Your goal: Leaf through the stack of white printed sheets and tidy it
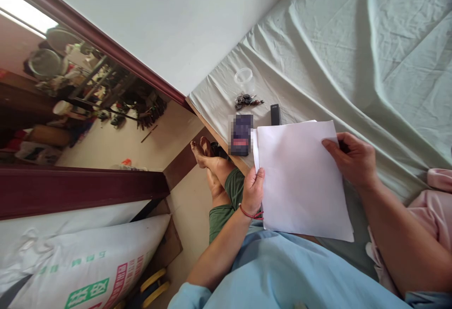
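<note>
Several sheets of blank white paper (pixel 300 182) lie in a loose stack between my two hands, above the bed's edge and my lap. My left hand (pixel 253 189), with a red cord at the wrist, is closed on the stack's left edge, thumb on top. At the upper right corner, my right hand (pixel 355 158) pinches the sheets between thumb and curled fingers. The edges of lower sheets show at the left and top. Just beyond the paper lies a black box-shaped object (pixel 275 114), its near end close to the paper's top edge.
On the pale green bedsheet (pixel 328 64) are a dark blurred-out rectangular item (pixel 241 135), a bunch of keys (pixel 246 101) and a clear plastic cup (pixel 245 81). Pink cloth (pixel 431 215) lies at right. A printed white sack (pixel 95 262) stands lower left, beside a doorway.
</note>
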Available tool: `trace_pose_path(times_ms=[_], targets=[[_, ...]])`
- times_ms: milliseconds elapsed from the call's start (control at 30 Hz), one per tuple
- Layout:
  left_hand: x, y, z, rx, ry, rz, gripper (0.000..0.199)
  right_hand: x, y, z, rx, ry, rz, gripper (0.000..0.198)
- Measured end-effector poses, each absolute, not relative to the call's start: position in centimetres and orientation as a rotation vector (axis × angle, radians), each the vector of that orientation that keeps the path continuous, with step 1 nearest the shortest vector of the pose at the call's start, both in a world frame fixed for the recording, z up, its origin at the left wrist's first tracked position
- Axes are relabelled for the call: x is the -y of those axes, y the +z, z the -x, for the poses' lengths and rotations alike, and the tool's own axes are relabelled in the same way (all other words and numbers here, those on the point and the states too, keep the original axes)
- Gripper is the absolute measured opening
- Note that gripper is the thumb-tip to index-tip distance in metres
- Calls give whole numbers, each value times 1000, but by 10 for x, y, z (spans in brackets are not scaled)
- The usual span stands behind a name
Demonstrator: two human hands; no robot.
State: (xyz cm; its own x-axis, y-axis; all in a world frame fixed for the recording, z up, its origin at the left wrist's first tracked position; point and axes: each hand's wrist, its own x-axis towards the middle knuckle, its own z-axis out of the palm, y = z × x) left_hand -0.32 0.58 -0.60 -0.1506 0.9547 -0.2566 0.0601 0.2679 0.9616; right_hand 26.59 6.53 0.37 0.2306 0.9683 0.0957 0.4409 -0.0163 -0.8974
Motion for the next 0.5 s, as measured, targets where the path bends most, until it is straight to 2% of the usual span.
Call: trace_pose_path(times_ms=[200, 333, 500], targets=[[-5, -3, 3, -1495, 1062, -1056, 43, -70, 1, -267, 1410, 644, 1663, 20], [-2, -5, 4, -1480, 1112, -1033, 42, -74, -1, -270, 1437, 511, 1678, 30], [2, -13, 6, -1491, 1165, -916, 41, -77, -5, -275, 1323, 750, 1692, 41]])
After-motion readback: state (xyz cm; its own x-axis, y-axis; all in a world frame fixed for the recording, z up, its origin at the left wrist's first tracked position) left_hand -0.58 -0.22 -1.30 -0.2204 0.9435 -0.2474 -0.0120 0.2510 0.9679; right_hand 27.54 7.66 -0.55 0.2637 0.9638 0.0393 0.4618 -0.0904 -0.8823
